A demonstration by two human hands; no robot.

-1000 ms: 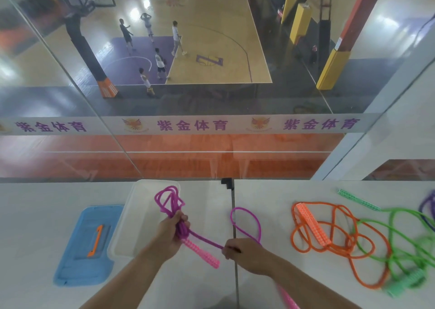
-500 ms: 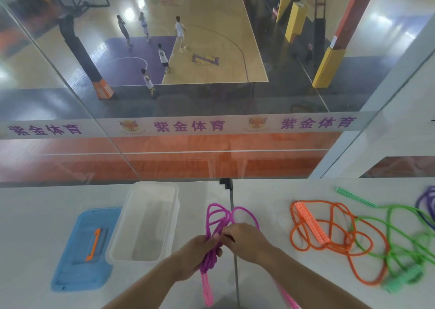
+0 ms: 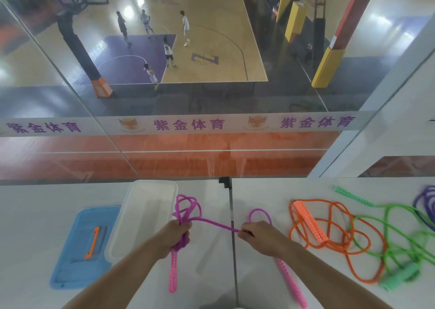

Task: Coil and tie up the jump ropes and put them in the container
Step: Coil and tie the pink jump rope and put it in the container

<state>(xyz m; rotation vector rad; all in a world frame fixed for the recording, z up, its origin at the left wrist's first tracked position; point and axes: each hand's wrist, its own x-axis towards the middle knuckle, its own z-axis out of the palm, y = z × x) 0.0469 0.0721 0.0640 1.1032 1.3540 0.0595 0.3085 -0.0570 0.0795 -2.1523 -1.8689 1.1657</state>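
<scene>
Magenta jump rope (image 3: 188,211): coiled loops gripped in left hand (image 3: 175,237), fingers curled round bundle; pink handle (image 3: 173,272) hangs below fist. One strand runs taut to right hand (image 3: 257,237), pinched at fingertips; small loop shows behind knuckles, second pink handle (image 3: 290,281) below wrist. Clear container (image 3: 128,233) just left of bundle, blue lid (image 3: 70,252) beside it. White table (image 3: 28,214), seam down middle. Orange rope (image 3: 329,235), green rope (image 3: 400,238), probably purple rope (image 3: 424,202) at right edge. Glass wall ahead; basketball court (image 3: 211,37) below.
</scene>
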